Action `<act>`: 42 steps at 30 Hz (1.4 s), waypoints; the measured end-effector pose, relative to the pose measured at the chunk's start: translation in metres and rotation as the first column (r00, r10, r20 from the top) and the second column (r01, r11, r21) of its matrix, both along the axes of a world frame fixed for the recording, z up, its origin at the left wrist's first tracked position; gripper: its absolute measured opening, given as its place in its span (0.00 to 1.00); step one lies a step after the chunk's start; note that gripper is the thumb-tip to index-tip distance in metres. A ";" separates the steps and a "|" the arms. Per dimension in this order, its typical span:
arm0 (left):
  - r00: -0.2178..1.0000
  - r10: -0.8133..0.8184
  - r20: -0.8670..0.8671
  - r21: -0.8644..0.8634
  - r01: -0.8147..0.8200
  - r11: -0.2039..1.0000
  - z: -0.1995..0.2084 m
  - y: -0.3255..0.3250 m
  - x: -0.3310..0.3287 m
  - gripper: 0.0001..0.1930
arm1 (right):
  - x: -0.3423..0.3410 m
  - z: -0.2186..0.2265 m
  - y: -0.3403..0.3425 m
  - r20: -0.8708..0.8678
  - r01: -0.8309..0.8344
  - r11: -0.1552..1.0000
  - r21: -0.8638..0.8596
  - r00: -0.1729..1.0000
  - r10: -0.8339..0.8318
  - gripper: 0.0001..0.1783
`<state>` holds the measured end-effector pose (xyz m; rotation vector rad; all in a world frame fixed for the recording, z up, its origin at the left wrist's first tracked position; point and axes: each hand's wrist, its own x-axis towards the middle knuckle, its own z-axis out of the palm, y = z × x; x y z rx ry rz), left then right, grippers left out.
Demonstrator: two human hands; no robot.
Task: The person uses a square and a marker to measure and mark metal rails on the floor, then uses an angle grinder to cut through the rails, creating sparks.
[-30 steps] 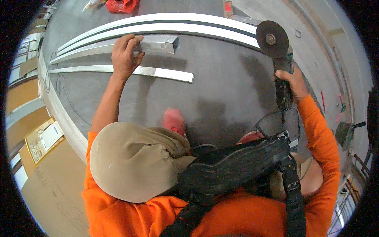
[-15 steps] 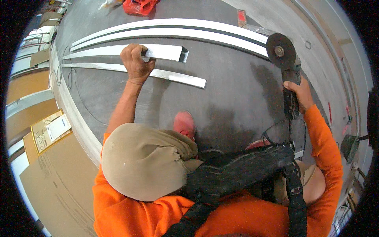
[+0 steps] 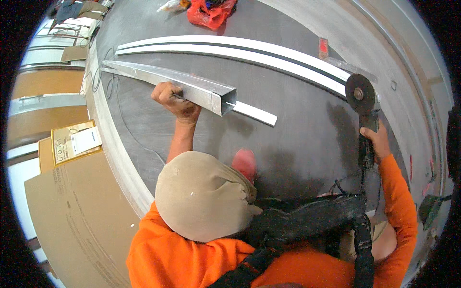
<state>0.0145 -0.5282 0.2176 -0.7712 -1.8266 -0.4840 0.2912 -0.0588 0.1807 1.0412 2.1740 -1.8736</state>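
Observation:
My left hand (image 3: 176, 100) is closed around a long metal channel (image 3: 201, 93), near its open end, which faces right and toward me. The channel is raised at this end and slants back to the far left. Under it, a thinner metal strip (image 3: 259, 115) lies on the floor. At the right, my right hand (image 3: 377, 137) grips the dark body of an angle grinder (image 3: 366, 144). Its round disc (image 3: 360, 94) points away from me and overlaps the end of the white rails. I cannot tell whether the disc is spinning.
Two long white rails (image 3: 240, 56) lie farther off on the grey floor (image 3: 297, 144). A red plastic bag (image 3: 211, 13) sits at the far edge. Cardboard (image 3: 81, 211) stands at left, near a loose cable (image 3: 126, 126). Another person (image 3: 79, 10) is at the far left.
My left hand has rolled the channel, so its hollow end now shows and a different face is up. The whole view has shifted; the grinder stays in my right hand.

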 end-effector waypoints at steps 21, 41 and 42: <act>0.850 -0.128 0.511 -0.459 0.396 0.796 -0.112 0.056 -0.045 0.26 | -0.004 0.007 -0.001 0.026 0.018 1.000 0.019 0.999 -0.018 0.26; 0.146 0.513 0.846 -0.520 0.014 0.854 -0.124 0.021 -0.016 0.30 | -0.004 -0.010 0.006 0.050 -0.017 1.000 0.001 0.999 0.017 0.27; -0.045 0.524 0.850 -0.525 0.005 0.851 -0.128 0.006 -0.010 0.32 | -0.004 -0.010 0.007 0.046 -0.021 1.000 -0.006 0.999 0.022 0.27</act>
